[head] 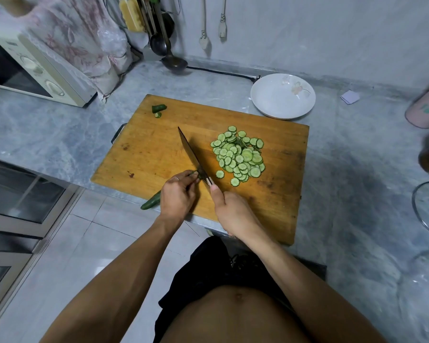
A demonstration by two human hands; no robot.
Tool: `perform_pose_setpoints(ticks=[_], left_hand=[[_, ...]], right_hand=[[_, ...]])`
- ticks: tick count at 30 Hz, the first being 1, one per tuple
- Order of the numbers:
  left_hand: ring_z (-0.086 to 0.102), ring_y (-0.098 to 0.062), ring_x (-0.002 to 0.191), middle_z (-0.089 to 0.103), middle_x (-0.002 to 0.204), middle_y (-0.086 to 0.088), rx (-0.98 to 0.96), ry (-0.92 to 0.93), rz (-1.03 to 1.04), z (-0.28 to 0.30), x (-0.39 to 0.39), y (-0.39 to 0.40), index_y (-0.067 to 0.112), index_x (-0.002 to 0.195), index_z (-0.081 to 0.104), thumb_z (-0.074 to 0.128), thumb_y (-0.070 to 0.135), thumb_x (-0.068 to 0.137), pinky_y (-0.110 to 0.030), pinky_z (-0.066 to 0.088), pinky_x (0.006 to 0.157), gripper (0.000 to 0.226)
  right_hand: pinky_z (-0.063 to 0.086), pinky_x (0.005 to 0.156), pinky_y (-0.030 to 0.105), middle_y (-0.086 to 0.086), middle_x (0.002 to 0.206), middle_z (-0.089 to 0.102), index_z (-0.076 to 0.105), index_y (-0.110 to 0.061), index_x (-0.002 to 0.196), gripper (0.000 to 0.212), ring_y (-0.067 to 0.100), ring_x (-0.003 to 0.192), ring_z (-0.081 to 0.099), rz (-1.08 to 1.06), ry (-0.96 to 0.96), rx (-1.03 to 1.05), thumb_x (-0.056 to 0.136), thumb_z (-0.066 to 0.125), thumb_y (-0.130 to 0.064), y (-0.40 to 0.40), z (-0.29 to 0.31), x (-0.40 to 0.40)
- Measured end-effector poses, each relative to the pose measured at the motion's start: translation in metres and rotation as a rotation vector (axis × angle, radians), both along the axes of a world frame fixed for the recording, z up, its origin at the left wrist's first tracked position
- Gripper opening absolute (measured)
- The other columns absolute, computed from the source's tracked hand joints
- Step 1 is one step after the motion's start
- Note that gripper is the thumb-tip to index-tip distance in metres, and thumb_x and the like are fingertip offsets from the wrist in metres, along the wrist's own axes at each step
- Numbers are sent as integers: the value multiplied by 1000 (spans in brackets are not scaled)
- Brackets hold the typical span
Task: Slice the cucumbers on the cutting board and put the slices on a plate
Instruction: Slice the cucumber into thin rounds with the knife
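Green cucumber (151,202) lies over the board's (159,149) near edge, left hand (177,198) pinching its tip steady against the knife (192,154) gripped by the right hand (233,214), slices (240,157) heaped toward the plate (282,96).

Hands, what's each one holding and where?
Right hand grips the knife by its handle; left hand holds the cucumber near its cut end.

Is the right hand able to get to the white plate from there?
Probably yes: the plate sits just beyond the board's far right corner with nothing between, but the right hand grips the knife.
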State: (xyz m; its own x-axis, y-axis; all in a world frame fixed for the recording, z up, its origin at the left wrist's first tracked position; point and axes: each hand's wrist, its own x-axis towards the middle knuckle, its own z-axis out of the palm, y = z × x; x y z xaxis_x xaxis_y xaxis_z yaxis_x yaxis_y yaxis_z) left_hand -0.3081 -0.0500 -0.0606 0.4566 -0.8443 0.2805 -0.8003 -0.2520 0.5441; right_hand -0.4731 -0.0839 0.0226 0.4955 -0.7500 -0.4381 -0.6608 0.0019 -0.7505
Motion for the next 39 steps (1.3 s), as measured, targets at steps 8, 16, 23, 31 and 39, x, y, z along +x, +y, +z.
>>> perform_pose_setpoints(ticks=[8,16,23,31,39], left_hand=[[69,-26,96,72,111,-10,7,27,23,7,-7,1,10,103,76,71,4,81,-24,48,85,24],[71,-25,94,71,110,-11,8,37,23,4,-2,2,8,102,76,71,4,82,-24,49,89,21],[70,-22,94,71,111,-9,10,45,23,4,-3,2,9,103,76,70,6,83,-25,52,90,21],[70,-24,96,71,112,-11,25,43,24,4,-2,3,7,101,76,68,3,83,-24,49,92,21],[70,-27,96,71,110,-15,11,41,-4,2,-2,2,4,100,76,67,1,80,-27,49,92,22]], right_hand=[[57,63,51,2,59,50,67,-7,86,70,25,56,55,-19,18,-24,103,24,-59,-14,1,-19],[53,64,42,1,62,53,53,-16,71,61,20,54,53,16,-19,4,102,25,-61,-3,5,-32],[54,66,43,-2,60,49,49,-19,69,57,16,53,49,52,-50,-15,103,26,-59,9,12,-34],[51,67,41,-2,62,48,48,-17,69,57,17,56,50,99,-29,-57,103,24,-57,13,17,-35],[48,61,36,-1,63,48,47,-18,70,58,17,55,49,61,-26,22,104,21,-58,7,6,-16]])
